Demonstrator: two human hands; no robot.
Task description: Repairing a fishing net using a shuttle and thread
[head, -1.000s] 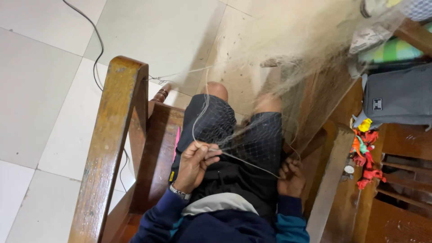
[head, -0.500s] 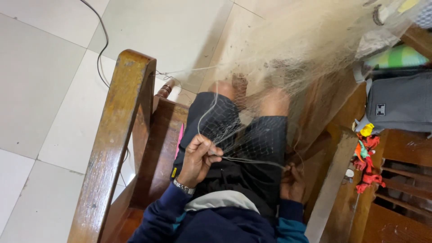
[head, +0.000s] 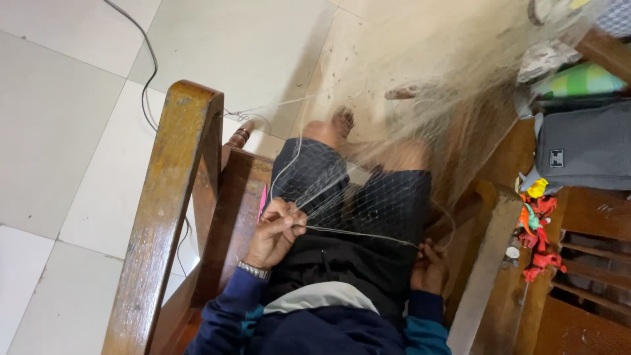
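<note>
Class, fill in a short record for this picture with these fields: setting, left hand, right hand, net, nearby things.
setting: person seated in a brown wooden chair on a white tiled floor
left hand: pinching strands of the fine pale mesh fishing net
right hand: gripping a taut line of the net
net: draped over the knees, spreading across the floor
nearby things: grey bag, red and yellow toy

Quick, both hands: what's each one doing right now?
Left hand: closed, pinching the fishing net.
Right hand: closed on the net's cord.
</note>
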